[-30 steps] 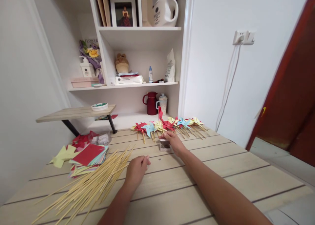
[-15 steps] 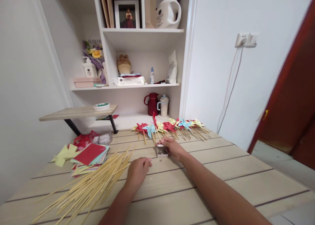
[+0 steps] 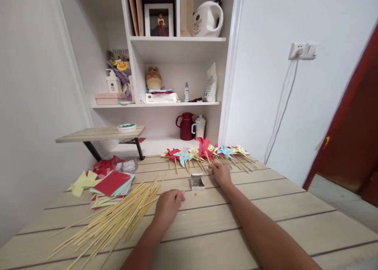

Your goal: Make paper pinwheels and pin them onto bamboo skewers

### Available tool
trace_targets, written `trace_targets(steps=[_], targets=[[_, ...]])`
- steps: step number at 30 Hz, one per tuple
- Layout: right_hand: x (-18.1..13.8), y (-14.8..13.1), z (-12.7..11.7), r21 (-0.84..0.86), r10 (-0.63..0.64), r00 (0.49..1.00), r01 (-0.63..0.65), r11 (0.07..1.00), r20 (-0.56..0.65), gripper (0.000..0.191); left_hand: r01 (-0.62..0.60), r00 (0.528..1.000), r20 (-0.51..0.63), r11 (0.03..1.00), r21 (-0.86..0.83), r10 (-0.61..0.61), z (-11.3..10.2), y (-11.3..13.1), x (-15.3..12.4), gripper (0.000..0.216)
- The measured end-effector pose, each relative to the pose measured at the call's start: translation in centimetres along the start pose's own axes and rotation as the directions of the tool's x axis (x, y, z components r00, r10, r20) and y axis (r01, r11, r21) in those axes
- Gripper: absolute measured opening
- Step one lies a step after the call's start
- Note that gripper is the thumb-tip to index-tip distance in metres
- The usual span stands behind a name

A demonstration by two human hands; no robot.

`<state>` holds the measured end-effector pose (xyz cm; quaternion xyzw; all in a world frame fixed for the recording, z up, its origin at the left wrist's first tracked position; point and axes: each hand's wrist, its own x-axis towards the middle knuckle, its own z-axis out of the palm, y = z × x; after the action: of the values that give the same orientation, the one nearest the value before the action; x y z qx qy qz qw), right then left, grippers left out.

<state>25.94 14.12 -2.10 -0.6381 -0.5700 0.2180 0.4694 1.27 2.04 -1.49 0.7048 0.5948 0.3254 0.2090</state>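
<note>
My right hand [image 3: 221, 173] reaches to the far side of the wooden table [image 3: 265, 211]. Its fingers are closed on the stick of a red paper pinwheel [image 3: 204, 145]. That pinwheel lies among a row of red, blue and yellow pinwheels [image 3: 227, 151] along the back edge. A small open white box [image 3: 197, 182] of pins sits just left of this hand. My left hand [image 3: 169, 205] rests on the table in a loose fist, beside a pile of bamboo skewers [image 3: 115, 220]. One tiny pin [image 3: 195, 194] lies between the hands.
A stack of coloured paper squares [image 3: 111, 185] and folded pieces [image 3: 81, 181] lie at the left. A small raised wooden shelf [image 3: 100, 133] stands behind them. White wall shelves [image 3: 177, 103] hold a red jug, a cup and bottles. A red door [image 3: 351, 132] is at the right.
My right hand carried the upright red pinwheel from above the box rightwards and laid it into the row. The box now stands uncovered. My left hand barely moved.
</note>
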Motion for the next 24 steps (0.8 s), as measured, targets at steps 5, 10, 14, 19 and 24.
trace_targets(steps=[5,10,14,19,24], targets=[[-0.1,0.2,0.2,-0.075,-0.017,1.000,0.017,0.997,-0.001,0.028,-0.003,1.000,0.002,1.000,-0.004,0.003,0.0,0.1,-0.1,0.046],[-0.2,-0.3,0.6,-0.128,-0.022,1.000,0.023,0.991,0.010,0.028,-0.009,1.000,0.013,1.000,-0.005,0.009,-0.2,0.1,-0.1,0.046],[0.1,-0.7,-0.5,-0.177,0.008,0.999,-0.017,0.984,-0.053,0.027,-0.012,1.000,0.011,1.000,-0.003,0.012,-0.1,-0.2,0.1,0.046],[0.4,-0.6,-2.8,-0.217,0.057,0.990,-0.084,0.973,-0.129,0.021,-0.013,1.000,0.007,1.000,-0.003,0.013,0.0,-0.4,0.2,0.047],[0.5,-1.2,-2.1,-0.222,0.051,0.997,-0.063,0.973,-0.061,0.020,-0.007,1.000,0.001,1.000,0.001,0.007,0.0,-0.4,0.2,0.046]])
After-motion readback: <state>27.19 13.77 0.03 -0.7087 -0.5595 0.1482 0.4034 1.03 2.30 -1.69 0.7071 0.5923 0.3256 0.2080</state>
